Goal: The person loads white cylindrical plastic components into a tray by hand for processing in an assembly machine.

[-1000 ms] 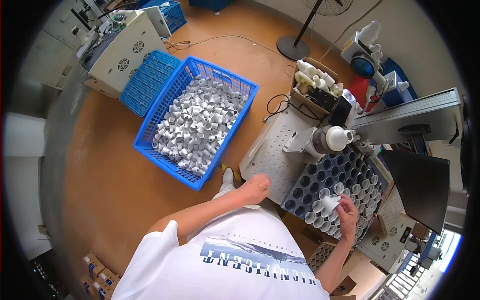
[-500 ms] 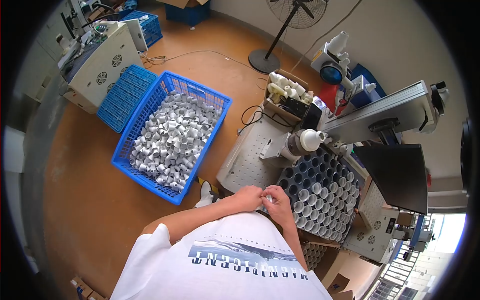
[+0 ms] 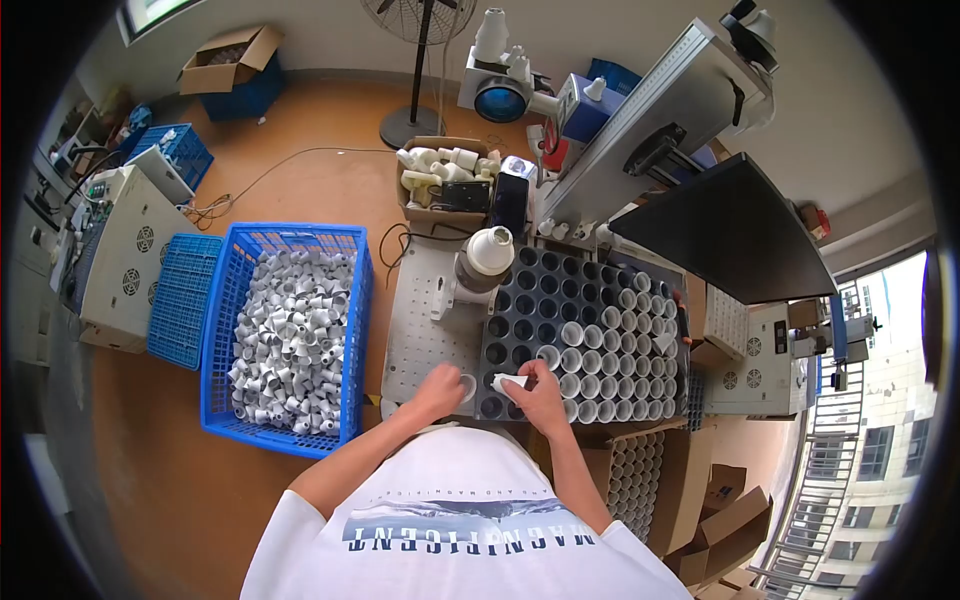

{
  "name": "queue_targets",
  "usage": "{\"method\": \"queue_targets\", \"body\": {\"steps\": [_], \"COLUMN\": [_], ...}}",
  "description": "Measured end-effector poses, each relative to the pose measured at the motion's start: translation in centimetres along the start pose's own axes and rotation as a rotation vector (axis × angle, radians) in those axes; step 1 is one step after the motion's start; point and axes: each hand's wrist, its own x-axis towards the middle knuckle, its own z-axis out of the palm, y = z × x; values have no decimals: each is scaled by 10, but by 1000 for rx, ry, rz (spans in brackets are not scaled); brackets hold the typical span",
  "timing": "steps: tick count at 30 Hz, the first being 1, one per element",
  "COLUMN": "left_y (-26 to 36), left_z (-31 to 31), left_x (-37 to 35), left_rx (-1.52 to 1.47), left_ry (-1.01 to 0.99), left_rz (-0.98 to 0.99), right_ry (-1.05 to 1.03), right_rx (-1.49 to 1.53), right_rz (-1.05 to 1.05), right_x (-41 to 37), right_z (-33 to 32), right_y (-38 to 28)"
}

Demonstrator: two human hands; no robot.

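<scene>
My left hand (image 3: 437,394) is closed, its fingertips at a round white plastic cup (image 3: 467,388) over the near edge of the perforated metal plate. My right hand (image 3: 541,398) pinches a small white plastic fitting (image 3: 508,382) above the near left corner of the black tray (image 3: 494,326). The fitting lies tilted on its side in my fingers. Round holes fill this tray; white cups (image 3: 592,362) stand open end up in the right and middle ones, while the holes at the left and back look dark.
A blue basket (image 3: 357,330) of loose white fittings (image 3: 295,340) stands on the floor at the left. A machine head with a white nozzle (image 3: 488,252) rises behind the metal plate (image 3: 410,345). A black monitor (image 3: 725,235) overhangs the tray's back right. Cardboard boxes (image 3: 725,520) sit lower right.
My hands were together in front of my body and have moved apart. The right hand now reaches over the tray with the fitting. My view has turned to the right.
</scene>
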Motion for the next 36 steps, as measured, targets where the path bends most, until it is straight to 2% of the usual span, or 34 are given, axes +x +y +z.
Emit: {"method": "queue_targets", "body": {"steps": [3, 4, 6, 8, 10, 16, 19, 22, 25, 28, 31, 34, 36], "left_y": [30, 42, 65, 70, 69, 71, 68, 62, 48, 18, 25, 59, 120], "left_z": [12, 16, 19, 33, 46, 44, 38, 22, 8, -15, -51, -94, -135], "left_x": [35, 45, 63, 73, 75, 82, 80, 67, 40, 25, 13, 3, -18], "left_rx": [133, 289, 604, 785, 889, 650, 497, 333, -71, -246, -300, -585, -557], "left_ry": [43, 24, 0, -37, -117, 5, 131, 107, 262, 314, 474, 617, 802], "left_rz": [243, 336, 513, 589, 602, 523, 529, 430, 244, 159, 24, 194, 591], "right_ry": [86, 125, 165, 216, 222, 265, 245, 222, 211, 205, 193, 170, 163], "right_rx": [240, 306, 284, 152, 166, 287, 251, 269, 311, 323, 364, 326, 340], "right_rz": [119, 155, 145, 87, 104, 159, 109, 84, 65, 44, -6, -3, 35], "right_x": [-5, -8, -10, -11, -17, -20, -14, -9, 0, 5, 11, 11, 10], "right_z": [-18, -24, -37, -46, -56, -64, -62, -64, -64, -63, -59, -57, -52], "right_y": [19, 14, 34, 54, 52, 57, 57, 42, 45, 37, 42, 30, 29]}}
